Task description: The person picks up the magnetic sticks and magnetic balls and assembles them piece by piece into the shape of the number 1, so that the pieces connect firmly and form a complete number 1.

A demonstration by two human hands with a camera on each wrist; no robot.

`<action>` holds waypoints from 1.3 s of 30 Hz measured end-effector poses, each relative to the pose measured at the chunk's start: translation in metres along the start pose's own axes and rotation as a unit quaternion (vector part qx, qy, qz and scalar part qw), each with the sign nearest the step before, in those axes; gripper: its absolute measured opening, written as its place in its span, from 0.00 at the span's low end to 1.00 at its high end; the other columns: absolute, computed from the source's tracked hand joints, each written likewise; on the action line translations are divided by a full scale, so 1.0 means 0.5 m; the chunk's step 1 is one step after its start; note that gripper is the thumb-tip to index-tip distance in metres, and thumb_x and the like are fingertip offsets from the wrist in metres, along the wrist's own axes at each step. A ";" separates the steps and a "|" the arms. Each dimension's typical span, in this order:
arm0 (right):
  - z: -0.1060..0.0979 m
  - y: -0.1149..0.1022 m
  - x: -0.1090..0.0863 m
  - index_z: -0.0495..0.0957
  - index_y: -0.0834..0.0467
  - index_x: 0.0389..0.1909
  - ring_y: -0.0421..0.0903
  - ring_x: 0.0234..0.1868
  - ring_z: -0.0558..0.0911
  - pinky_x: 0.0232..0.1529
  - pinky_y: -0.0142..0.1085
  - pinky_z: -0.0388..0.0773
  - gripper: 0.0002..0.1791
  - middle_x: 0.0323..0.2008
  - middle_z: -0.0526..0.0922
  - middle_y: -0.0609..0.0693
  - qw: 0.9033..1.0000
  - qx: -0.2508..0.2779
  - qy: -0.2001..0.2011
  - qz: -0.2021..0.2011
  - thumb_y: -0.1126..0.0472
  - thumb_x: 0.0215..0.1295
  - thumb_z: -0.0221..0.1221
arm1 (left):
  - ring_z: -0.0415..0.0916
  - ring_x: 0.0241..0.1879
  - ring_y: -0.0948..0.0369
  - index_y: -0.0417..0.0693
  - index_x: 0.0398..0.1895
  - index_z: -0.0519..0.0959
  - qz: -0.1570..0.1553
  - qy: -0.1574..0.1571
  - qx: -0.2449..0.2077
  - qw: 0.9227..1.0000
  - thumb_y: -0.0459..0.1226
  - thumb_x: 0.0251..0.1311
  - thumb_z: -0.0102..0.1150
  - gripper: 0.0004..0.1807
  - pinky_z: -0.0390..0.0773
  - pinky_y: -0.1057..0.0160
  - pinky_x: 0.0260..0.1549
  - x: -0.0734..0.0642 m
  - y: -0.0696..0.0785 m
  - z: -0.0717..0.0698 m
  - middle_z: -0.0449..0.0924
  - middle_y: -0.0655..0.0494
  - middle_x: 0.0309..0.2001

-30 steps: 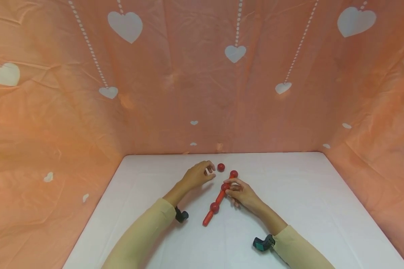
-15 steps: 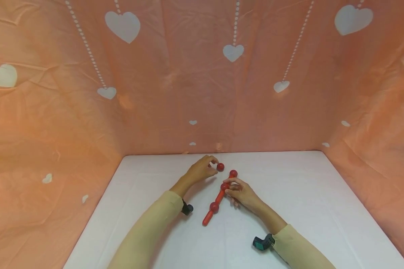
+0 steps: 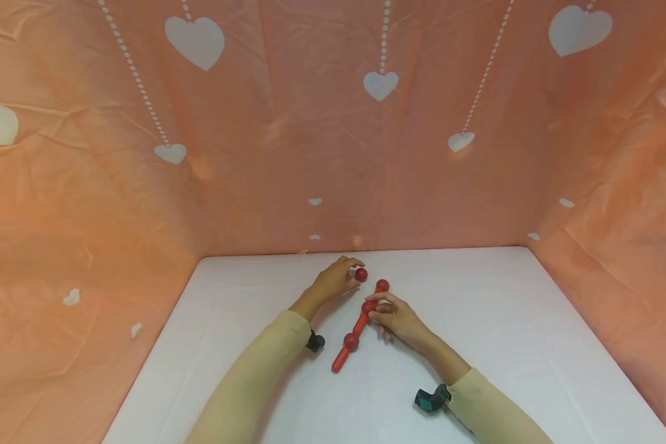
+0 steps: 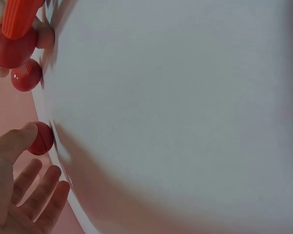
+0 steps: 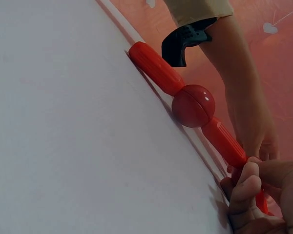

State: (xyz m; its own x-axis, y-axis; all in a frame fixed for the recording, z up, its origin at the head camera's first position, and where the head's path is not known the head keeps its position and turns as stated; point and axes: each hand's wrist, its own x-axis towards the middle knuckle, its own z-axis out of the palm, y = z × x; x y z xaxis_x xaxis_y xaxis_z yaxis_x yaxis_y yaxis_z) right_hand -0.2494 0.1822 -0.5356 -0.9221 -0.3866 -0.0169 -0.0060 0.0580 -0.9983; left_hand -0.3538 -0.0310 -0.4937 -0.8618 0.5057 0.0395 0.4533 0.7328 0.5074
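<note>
A chain of red balls and ridged rods (image 3: 351,341) lies slantwise on the white table. My right hand (image 3: 401,319) holds it at the middle ball, thumb and fingers about that joint; in the right wrist view, curled fingers (image 5: 249,185) partly cover it. A red end ball (image 3: 382,285) tops the chain's far end. Just left of that end rests a loose red ball (image 3: 361,275), apart from the chain. Around it my left hand (image 3: 335,280) has thumb and index finger spread. In the left wrist view the thumb (image 4: 19,139) overlaps the loose ball; the other fingers are extended.
The white table (image 3: 494,345) ends at a peach cloth backdrop (image 3: 288,154) printed with pale hearts, which also stands at both sides. Dark wrist cameras (image 3: 433,399) sit on both forearms near the beige sleeves (image 3: 255,376).
My left hand has moved right and forward, bringing its thumb and index finger around the loose ball. The right hand and the chain have stayed in place; the head view has shifted slightly.
</note>
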 end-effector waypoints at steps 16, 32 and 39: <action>0.004 -0.001 -0.002 0.74 0.63 0.68 0.41 0.20 0.77 0.24 0.31 0.79 0.22 0.34 0.82 0.56 1.000 0.001 -0.003 0.005 0.65 0.78 0.63 | 0.80 0.58 0.51 0.52 0.68 0.79 -0.029 -0.005 0.014 0.999 0.37 0.72 0.70 0.23 0.81 0.48 0.60 0.004 0.019 0.003 0.80 0.47 0.59; 0.004 0.001 0.000 0.71 0.67 0.70 0.43 0.28 0.81 0.30 0.32 0.82 0.24 0.39 0.84 0.62 1.000 -0.012 -0.003 -0.008 0.67 0.77 0.61 | 0.81 0.52 0.54 0.51 0.62 0.80 -0.054 0.018 -0.001 0.998 0.41 0.73 0.69 0.18 0.82 0.50 0.53 -0.002 0.011 0.008 0.85 0.50 0.53; 0.007 -0.005 0.000 0.73 0.67 0.68 0.42 0.25 0.80 0.29 0.31 0.81 0.22 0.38 0.83 0.66 0.999 -0.029 0.010 -0.016 0.68 0.77 0.62 | 0.82 0.54 0.53 0.51 0.60 0.81 -0.042 0.028 -0.034 0.998 0.41 0.72 0.70 0.17 0.81 0.48 0.54 -0.020 -0.005 0.002 0.86 0.51 0.55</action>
State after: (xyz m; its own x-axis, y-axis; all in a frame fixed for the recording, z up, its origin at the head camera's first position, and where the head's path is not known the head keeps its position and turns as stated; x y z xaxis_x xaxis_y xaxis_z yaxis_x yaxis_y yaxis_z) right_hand -0.2478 0.1787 -0.5333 -0.9287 -0.3704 0.0173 -0.0584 0.1000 -0.9933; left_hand -0.3461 -0.0372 -0.4963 -0.9082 0.4164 0.0418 0.3646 0.7381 0.5677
